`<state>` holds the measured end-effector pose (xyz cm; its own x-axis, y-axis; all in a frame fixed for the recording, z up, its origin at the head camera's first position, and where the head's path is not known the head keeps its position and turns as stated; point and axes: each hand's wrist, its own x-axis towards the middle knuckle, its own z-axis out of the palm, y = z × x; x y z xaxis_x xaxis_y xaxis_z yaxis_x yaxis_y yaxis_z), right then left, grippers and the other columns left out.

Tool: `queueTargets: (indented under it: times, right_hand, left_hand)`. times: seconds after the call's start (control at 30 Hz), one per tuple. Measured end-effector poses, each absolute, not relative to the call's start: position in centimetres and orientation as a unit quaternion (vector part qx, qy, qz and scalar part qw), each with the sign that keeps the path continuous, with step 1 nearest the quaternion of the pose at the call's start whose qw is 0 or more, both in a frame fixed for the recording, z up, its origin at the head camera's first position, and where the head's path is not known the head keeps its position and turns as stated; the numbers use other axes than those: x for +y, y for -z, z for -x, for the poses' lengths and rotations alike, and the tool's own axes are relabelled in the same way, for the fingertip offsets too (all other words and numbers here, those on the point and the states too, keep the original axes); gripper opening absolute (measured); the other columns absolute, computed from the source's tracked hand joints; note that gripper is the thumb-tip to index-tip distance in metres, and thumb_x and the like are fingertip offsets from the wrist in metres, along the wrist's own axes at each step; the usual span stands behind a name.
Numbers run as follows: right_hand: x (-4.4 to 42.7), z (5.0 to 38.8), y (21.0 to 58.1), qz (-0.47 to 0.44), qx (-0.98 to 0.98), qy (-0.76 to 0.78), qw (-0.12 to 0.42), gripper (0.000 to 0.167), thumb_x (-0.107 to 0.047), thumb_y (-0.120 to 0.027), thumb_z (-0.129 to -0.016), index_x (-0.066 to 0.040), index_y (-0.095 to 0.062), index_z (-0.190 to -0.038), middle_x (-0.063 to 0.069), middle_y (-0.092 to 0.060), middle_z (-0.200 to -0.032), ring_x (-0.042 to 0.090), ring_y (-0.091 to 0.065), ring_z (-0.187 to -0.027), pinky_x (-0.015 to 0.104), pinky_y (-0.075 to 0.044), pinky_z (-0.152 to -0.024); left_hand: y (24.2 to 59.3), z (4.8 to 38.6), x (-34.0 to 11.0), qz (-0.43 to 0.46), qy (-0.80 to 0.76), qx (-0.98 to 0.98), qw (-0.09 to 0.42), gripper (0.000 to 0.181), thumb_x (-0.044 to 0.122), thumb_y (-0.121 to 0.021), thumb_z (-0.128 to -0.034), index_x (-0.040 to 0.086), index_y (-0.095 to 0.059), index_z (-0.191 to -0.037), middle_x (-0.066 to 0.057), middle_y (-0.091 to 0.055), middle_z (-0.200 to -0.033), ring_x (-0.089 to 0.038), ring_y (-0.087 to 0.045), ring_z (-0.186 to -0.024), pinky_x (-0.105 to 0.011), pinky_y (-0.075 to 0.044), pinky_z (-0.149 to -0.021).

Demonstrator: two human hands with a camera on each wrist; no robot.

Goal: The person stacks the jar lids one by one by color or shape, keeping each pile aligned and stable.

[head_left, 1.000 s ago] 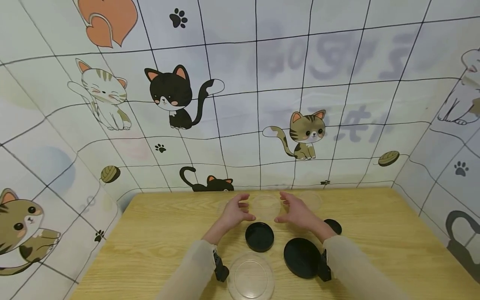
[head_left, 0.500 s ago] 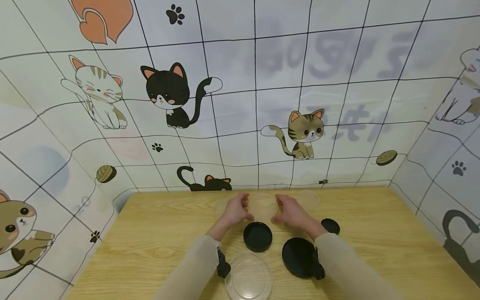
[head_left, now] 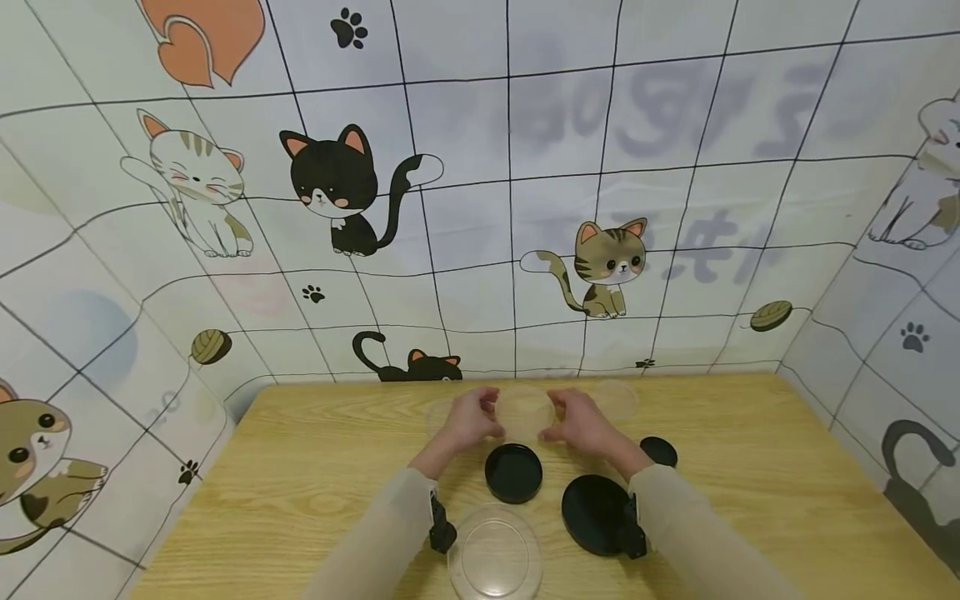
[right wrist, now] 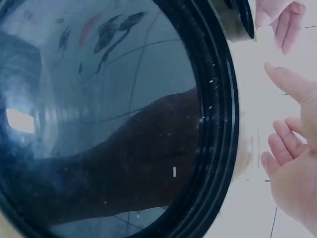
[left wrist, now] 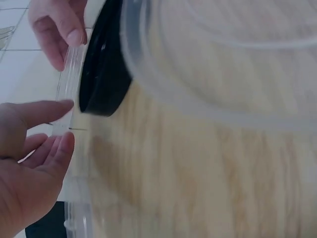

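Observation:
A clear round plastic lid point(head_left: 523, 414) lies near the table's back edge, between the two hands. My left hand point(head_left: 472, 419) is at its left side, thumb and fingers curved and apart around the rim; in the left wrist view the left hand point(left wrist: 34, 153) shows a gap between thumb and fingertips. At the right side, my right hand point(head_left: 582, 423) is curved likewise, and in the right wrist view the right hand point(right wrist: 294, 144) has its thumb and fingers spread. Whether either hand touches the rim is hard to tell. A round black shallow dish point(head_left: 513, 473) sits just in front.
Nearer me lie a larger clear lid point(head_left: 495, 554) and a large black dish point(head_left: 596, 514), partly behind the right wrist camera. A small black dish point(head_left: 658, 451) is by the right forearm. More clear round pieces flank the hands, one at right point(head_left: 617, 401). A cat-patterned cloth point(head_left: 480, 208) backs the wooden table.
Both hands have drawn slightly closer together around the clear lid, the right hand moving left. The head view has shifted a little; the dishes and other lids stay in place.

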<state>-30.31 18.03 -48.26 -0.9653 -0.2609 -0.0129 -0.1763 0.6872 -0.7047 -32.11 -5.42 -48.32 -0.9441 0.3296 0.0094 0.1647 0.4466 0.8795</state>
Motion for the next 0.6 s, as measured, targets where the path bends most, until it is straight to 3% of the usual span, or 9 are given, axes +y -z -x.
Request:
queueTargets:
  times: [0.37, 0.6]
  right_hand:
    - [17.8, 27.8, 45.7, 0.154, 0.861, 0.482, 0.055, 0.073, -0.014, -0.085, -0.085, 0.01, -0.049, -0.144, 0.029, -0.052, -0.14, 0.043, -0.05, -0.124, 0.055, -0.046, -0.101]
    - [17.2, 23.8, 45.0, 0.156, 0.853, 0.495, 0.054, 0.076, -0.017, -0.09, -0.08, 0.006, -0.053, -0.142, 0.021, -0.056, -0.129, 0.03, -0.057, -0.106, 0.041, -0.052, -0.09]
  left_hand:
    - [46.3, 29.5, -8.2, -0.166, -0.564, 0.803, 0.101, 0.076, -0.009, -0.085, -0.0765, -0.007, -0.051, -0.144, -0.027, -0.055, -0.134, -0.035, -0.064, -0.108, -0.035, -0.058, -0.085]
    - [45.4, 25.8, -9.7, -0.199, -0.578, 0.785, 0.105, 0.077, -0.008, -0.087, -0.0739, -0.008, -0.053, -0.142, -0.026, -0.051, -0.128, -0.035, -0.059, -0.107, -0.03, -0.057, -0.083]
